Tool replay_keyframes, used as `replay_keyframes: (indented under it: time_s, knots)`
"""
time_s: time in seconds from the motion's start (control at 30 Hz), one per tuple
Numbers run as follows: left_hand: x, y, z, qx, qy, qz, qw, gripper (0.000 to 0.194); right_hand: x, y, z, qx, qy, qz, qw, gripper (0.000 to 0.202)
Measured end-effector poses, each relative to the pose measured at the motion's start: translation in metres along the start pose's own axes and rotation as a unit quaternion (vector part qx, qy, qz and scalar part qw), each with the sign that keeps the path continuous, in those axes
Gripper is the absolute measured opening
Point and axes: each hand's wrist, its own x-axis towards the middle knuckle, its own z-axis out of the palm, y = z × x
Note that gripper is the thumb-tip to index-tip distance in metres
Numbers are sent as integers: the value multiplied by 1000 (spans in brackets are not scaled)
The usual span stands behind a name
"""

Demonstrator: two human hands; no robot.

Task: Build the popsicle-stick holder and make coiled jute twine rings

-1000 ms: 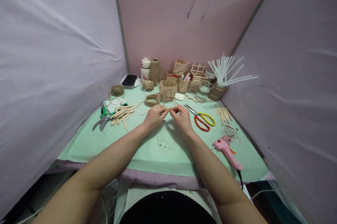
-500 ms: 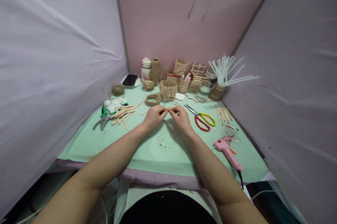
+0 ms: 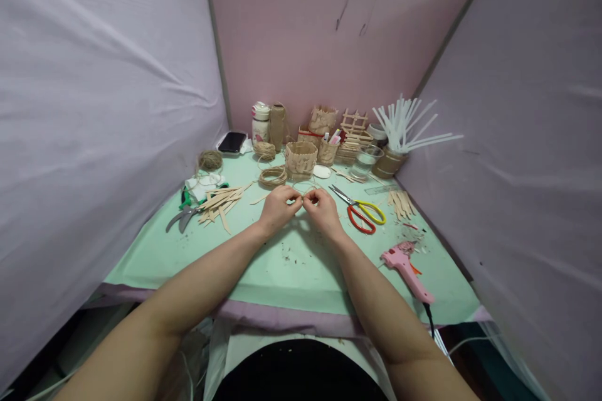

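My left hand (image 3: 279, 208) and my right hand (image 3: 322, 209) meet over the middle of the table, fingertips pinched almost together. Between them they hold a thin piece of twine (image 3: 306, 187), which loops out beyond the fingers; its pinched part is mostly hidden. Just behind the hands stands a round holder (image 3: 301, 160) covered in pale wooden pieces. A coil of twine (image 3: 273, 177) lies beyond my left hand. Scissors (image 3: 361, 209) with one red and one yellow handle rest open to the right of my right hand.
Wooden sticks (image 3: 224, 204) and pruning shears (image 3: 184, 218) lie on the left. At the right are a pink glue gun (image 3: 407, 270), a cup of water (image 3: 365, 162) and white glue sticks (image 3: 402, 125) in a pot. A phone (image 3: 232, 142) and bottle (image 3: 260, 123) stand at the back.
Both hands stay pinched at nearly the same spot. The fingertips have shifted slightly, with my left hand's fingers a little more curled; nothing else has visibly moved.
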Motion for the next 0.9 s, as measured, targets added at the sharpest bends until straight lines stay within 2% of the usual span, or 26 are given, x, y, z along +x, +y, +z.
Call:
replay_keyframes:
  time_s: [0.1,0.27,0.43,0.67,0.9]
  knots:
    - [0,2,0,-16,7,10,1000,13,-1,-3,-1,14,17,17,1000,10]
    - [0,1,-4,-37,-10,8,999,14,-2,-5,-1,43,42,3,998,6]
    - [0,1,-2,-47,-13,-8,999,16,-1,-4,-1,68,38,-9,997,6]
    - [-2,0,2,-37,13,-40,998,9,0,-1,0,67,24,2,997,8]
    - [-2,-1,3,-15,14,-27,999,10,0,0,2,51,21,16,998,9]
